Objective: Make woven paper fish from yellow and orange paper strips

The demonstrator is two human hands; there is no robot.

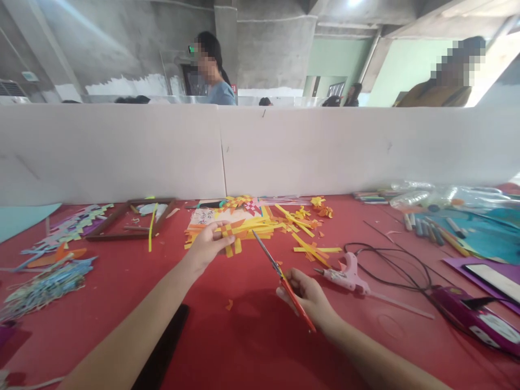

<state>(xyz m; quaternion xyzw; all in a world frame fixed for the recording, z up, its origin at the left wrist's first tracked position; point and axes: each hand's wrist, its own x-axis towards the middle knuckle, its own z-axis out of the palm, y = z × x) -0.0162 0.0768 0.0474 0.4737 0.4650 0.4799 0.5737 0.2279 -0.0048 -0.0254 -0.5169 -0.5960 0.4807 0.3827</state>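
A partition [276, 151] stands behind the tabletop [227, 346]. At centre, paper strips [254, 225] in the left hand [209, 246] are left of the scissors [286, 285] in the right hand [314, 300]. Farther right lies a glue gun [347, 277], then a power strip [481, 322]; beyond that, a phone [493, 279] on a sheet [455, 265]. At left, a frame [117, 236] lies beyond a bundle [54, 287].

The strips [260, 225] in the left hand [209, 245] look like smooth, matt paper. The scissors [281, 273] in the right hand [307, 297] have shiny metal blades [266, 250] and smooth, plastic-looking handles [298, 307]. Beneath both hands, the tabletop [244, 346] appears smooth, slightly glossy.
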